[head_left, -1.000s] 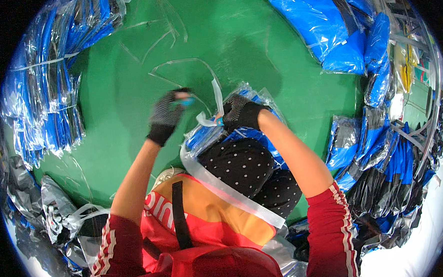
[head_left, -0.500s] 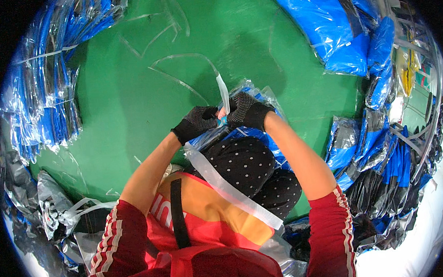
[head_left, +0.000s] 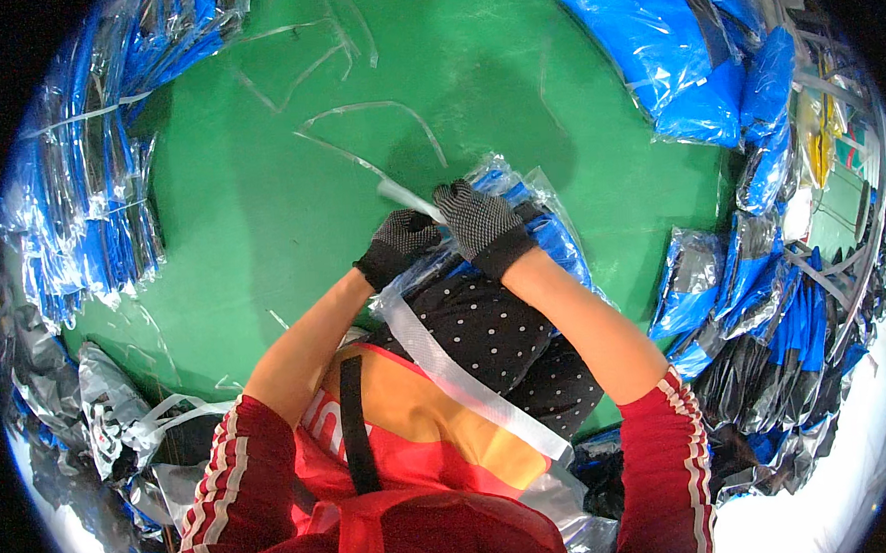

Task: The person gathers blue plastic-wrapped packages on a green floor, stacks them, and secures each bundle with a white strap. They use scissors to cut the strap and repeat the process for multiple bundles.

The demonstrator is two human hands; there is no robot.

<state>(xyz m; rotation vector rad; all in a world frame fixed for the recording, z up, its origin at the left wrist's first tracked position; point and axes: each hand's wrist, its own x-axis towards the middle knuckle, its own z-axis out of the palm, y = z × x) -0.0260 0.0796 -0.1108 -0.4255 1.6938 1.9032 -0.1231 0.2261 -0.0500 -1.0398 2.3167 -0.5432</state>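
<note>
Both of my hands wear dark gloves with pale dots and work close together above my lap. My right hand [head_left: 480, 222] is closed on a whitish plastic strap [head_left: 405, 195], whose end sticks out to the upper left between the hands. Beside it, my left hand [head_left: 401, 244] has curled fingers; what they grip is hidden. Beneath the hands lies a bundle of blue packages in clear plastic [head_left: 559, 238], partly covered by my right hand and wrist. A wider length of white strap [head_left: 469, 383] runs from near my left wrist across my lap.
Green floor [head_left: 239, 207] surrounds me, with a thin loose strap [head_left: 369, 107] lying ahead. Bagged blue and black packages [head_left: 89, 215] are stacked at left. More blue packages [head_left: 694, 93] lie at far right, others [head_left: 765, 300] nearer. Grey plastic wrap [head_left: 114, 404] sits at lower left.
The strap end that stood upright between my hands now leans to the left. My right hand has turned and shifted over the bundle, more of which shows.
</note>
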